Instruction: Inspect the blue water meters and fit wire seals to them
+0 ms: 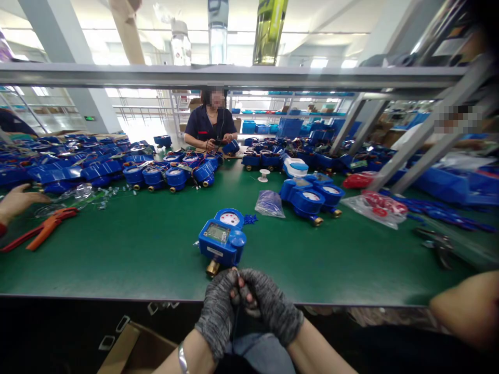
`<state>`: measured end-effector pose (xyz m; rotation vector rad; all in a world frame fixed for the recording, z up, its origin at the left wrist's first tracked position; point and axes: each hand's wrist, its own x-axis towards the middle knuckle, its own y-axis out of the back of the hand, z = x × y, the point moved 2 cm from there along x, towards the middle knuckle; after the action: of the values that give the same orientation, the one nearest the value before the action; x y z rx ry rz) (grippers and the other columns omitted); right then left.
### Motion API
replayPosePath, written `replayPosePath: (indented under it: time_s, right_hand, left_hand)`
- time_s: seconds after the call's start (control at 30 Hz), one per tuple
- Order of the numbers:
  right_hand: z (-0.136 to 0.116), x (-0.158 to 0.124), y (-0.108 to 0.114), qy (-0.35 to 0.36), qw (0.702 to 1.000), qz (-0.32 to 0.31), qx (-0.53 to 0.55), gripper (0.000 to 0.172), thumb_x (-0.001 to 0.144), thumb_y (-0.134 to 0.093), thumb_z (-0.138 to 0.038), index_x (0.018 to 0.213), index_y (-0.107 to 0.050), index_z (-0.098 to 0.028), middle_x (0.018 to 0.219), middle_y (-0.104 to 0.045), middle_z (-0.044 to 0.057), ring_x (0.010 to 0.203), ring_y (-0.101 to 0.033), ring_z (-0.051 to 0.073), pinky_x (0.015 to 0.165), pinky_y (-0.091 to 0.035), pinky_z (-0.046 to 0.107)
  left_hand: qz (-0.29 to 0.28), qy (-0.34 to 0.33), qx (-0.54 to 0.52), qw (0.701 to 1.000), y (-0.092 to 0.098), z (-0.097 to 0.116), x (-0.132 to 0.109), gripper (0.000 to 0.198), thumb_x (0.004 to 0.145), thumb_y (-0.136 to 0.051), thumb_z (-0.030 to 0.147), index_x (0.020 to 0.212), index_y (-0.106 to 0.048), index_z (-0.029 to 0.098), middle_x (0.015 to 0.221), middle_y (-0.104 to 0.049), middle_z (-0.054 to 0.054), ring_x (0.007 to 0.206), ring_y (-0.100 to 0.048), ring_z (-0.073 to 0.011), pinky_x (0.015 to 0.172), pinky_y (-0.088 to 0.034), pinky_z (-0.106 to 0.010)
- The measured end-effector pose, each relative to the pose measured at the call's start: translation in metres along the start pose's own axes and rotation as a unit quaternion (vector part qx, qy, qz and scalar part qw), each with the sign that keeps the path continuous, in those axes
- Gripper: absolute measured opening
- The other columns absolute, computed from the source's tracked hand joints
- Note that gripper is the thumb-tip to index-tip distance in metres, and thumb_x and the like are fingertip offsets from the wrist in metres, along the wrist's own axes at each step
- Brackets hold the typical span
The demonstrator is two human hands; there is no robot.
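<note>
Both my hands wear grey fingerless gloves and meet at the front edge of the green table point(163, 259). My left hand point(219, 301) and my right hand point(267, 301) are closed, fingertips pinched together. Whatever sits between the fingertips is too small to make out. Just beyond them stands a blue water meter point(216, 246) with a round dial, a small display and a brass pipe end toward me. Behind its right side lies a little heap of small blue parts point(250, 219).
Finished-looking blue meters point(307, 200) stand at the right, near a plastic bag of blue pieces point(270, 203) and a bag of red parts point(384, 208). Orange-handled pliers point(52, 227) lie left by another person's hand point(19, 202). A co-worker point(210, 124) sits opposite. A shelf point(234, 76) crosses overhead.
</note>
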<state>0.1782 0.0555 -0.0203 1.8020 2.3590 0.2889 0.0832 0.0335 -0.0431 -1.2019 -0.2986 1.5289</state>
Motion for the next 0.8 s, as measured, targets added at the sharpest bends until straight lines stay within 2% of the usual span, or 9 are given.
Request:
replayPosePath:
  time_s: [0.17,0.27,0.47,0.57,0.6,0.67,0.73,0.77,0.8]
  right_hand:
    - [-0.009,-0.009,0.0,0.035,0.992,0.062,-0.103,0.019,0.088,-0.053,-0.033,0.079,-0.064,-0.021,0.071,-0.068,0.004,0.063,-0.062,0.016,0.06,-0.048,0.024]
    - [-0.013,-0.012,-0.002,0.055,0.976,0.094,-0.19,0.021,0.089,-0.051,-0.03,0.076,-0.064,-0.021,0.069,-0.068,0.006,0.065,-0.063,0.017,0.064,-0.048,0.024]
    - [-0.018,-0.007,0.005,0.049,0.994,0.05,-0.081,0.03,0.092,-0.044,-0.035,0.078,-0.068,-0.022,0.069,-0.069,0.005,0.064,-0.062,0.017,0.063,-0.051,0.026]
    - [-0.005,-0.007,0.016,0.038,0.994,0.086,-0.058,0.025,0.085,-0.054,-0.042,0.078,-0.069,-0.022,0.075,-0.071,0.006,0.07,-0.064,0.019,0.068,-0.053,0.029]
    - [0.002,-0.006,0.02,0.039,0.992,0.104,-0.058,0.024,0.081,-0.059,-0.044,0.079,-0.069,-0.023,0.077,-0.071,0.006,0.073,-0.065,0.02,0.07,-0.054,0.03]
    - [0.016,-0.004,0.025,0.041,0.988,0.135,-0.058,0.027,0.073,-0.065,-0.049,0.08,-0.069,-0.023,0.079,-0.071,0.007,0.079,-0.065,0.023,0.072,-0.055,0.033]
    - [0.026,-0.002,0.027,0.042,0.987,0.145,-0.058,0.032,0.07,-0.066,-0.054,0.078,-0.068,-0.023,0.078,-0.07,0.008,0.08,-0.066,0.025,0.069,-0.056,0.034]
    - [0.029,-0.002,0.027,0.042,0.987,0.145,-0.052,0.035,0.069,-0.066,-0.056,0.078,-0.067,-0.022,0.077,-0.07,0.008,0.079,-0.066,0.026,0.066,-0.056,0.033]
    - [0.031,-0.002,0.026,0.037,0.988,0.147,-0.041,0.037,0.069,-0.066,-0.058,0.078,-0.067,-0.022,0.077,-0.07,0.009,0.078,-0.066,0.026,0.062,-0.056,0.032]
  left_hand:
    - [0.024,-0.031,-0.014,0.999,0.001,0.002,0.002,0.047,0.05,-0.09,0.039,0.059,-0.049,0.017,0.044,-0.045,0.008,0.038,-0.04,-0.0053,0.044,-0.034,-0.02]
    - [0.024,-0.029,-0.012,0.999,-0.002,0.001,0.004,0.05,0.047,-0.091,0.038,0.055,-0.046,0.018,0.045,-0.046,0.007,0.039,-0.041,-0.0056,0.044,-0.035,-0.021]
    - [0.018,-0.035,0.027,0.999,-0.003,0.007,-0.008,0.042,0.055,-0.088,0.039,0.056,-0.053,0.016,0.044,-0.047,0.005,0.042,-0.046,-0.0088,0.046,-0.039,-0.023]
    - [-0.01,-0.08,0.173,0.982,0.005,0.033,-0.025,0.035,0.058,-0.089,0.036,0.073,-0.067,0.012,0.057,-0.062,-0.003,0.054,-0.058,-0.0154,0.054,-0.045,-0.026]
    - [-0.005,-0.138,0.248,0.959,0.007,0.047,-0.031,0.037,0.061,-0.088,0.036,0.082,-0.07,0.012,0.069,-0.068,-0.006,0.065,-0.063,-0.0185,0.062,-0.049,-0.028]
    - [0.078,-0.321,0.324,0.886,0.01,0.083,-0.039,0.042,0.063,-0.087,0.037,0.095,-0.071,0.016,0.095,-0.072,-0.008,0.089,-0.065,-0.0225,0.083,-0.049,-0.031]
    - [0.116,-0.42,0.324,0.84,0.005,0.113,-0.037,0.064,0.062,-0.088,0.032,0.121,-0.062,0.023,0.123,-0.064,-0.007,0.12,-0.054,-0.0257,0.105,-0.037,-0.034]
    - [0.101,-0.403,0.304,0.858,0.001,0.123,-0.031,0.072,0.062,-0.088,0.031,0.127,-0.058,0.025,0.127,-0.061,-0.007,0.125,-0.051,-0.0265,0.107,-0.036,-0.035]
    - [0.048,-0.327,0.271,0.904,-0.003,0.129,-0.021,0.07,0.064,-0.087,0.03,0.127,-0.057,0.025,0.126,-0.062,-0.007,0.122,-0.053,-0.0269,0.105,-0.038,-0.037]
